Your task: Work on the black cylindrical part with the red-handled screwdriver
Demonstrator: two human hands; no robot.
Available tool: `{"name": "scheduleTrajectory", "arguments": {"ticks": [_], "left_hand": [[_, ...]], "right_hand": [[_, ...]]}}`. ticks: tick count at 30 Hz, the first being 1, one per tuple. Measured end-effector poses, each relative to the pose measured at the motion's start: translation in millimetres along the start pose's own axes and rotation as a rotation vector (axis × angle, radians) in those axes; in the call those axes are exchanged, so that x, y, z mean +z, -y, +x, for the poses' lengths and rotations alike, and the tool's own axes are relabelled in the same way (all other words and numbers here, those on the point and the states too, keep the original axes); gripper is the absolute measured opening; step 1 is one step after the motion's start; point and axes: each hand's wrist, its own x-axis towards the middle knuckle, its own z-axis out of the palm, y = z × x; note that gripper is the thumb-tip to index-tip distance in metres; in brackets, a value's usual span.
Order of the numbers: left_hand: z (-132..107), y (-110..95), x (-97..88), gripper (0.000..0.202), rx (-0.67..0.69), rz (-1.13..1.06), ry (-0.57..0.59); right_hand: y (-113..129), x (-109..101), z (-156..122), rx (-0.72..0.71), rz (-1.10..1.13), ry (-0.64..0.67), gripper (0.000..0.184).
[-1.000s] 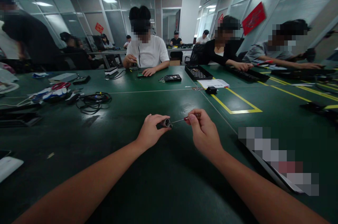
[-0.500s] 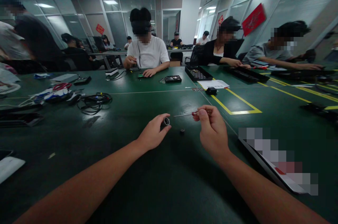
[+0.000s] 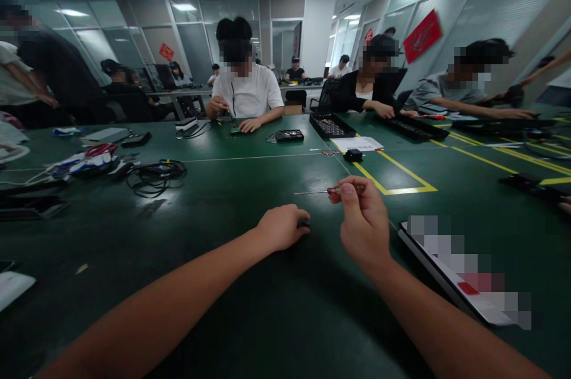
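Note:
My left hand [image 3: 282,228] lies knuckles-up on the green table [image 3: 232,200], fingers curled down and closed. What is under them is hidden; a small dark part [image 3: 306,224] peeks out at its fingertips. My right hand [image 3: 363,219] hovers just to the right, pinching the reddish handle of a thin screwdriver [image 3: 332,190]. Its metal shaft points left, above the table and a little beyond my left hand.
A flat board [image 3: 439,266] lies at the right by my right forearm. Tangled black cables [image 3: 154,174] and tools sit at the left, a yellow taped rectangle [image 3: 401,179], a small black box [image 3: 354,154] and a paper [image 3: 359,143] lie ahead. Several people work across the table.
My left hand, which held a small metal cylinder up, has dropped palm-down onto the table over the small dark part. The right hand drew the screwdriver away to the right.

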Motion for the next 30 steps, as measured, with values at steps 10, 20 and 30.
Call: {"name": "scheduleTrajectory", "arguments": {"ticks": [10,20,30], "left_hand": [[-4.1,33.2,-30.6,0.020,-0.151,-0.394,0.042],[-100.7,167.8,-126.9,0.022,-0.743,-1.037,-0.637],[-183.6,224.1,-170.6,0.016,-1.156,-0.911,-1.433]], "right_hand": [[0.2,0.1,0.7,0.018,0.005,0.019,0.017],[-3.0,0.9,0.4,0.024,0.023,0.041,0.017],[-5.3,0.1,-1.6,0.052,0.033,0.095,0.016]]}}
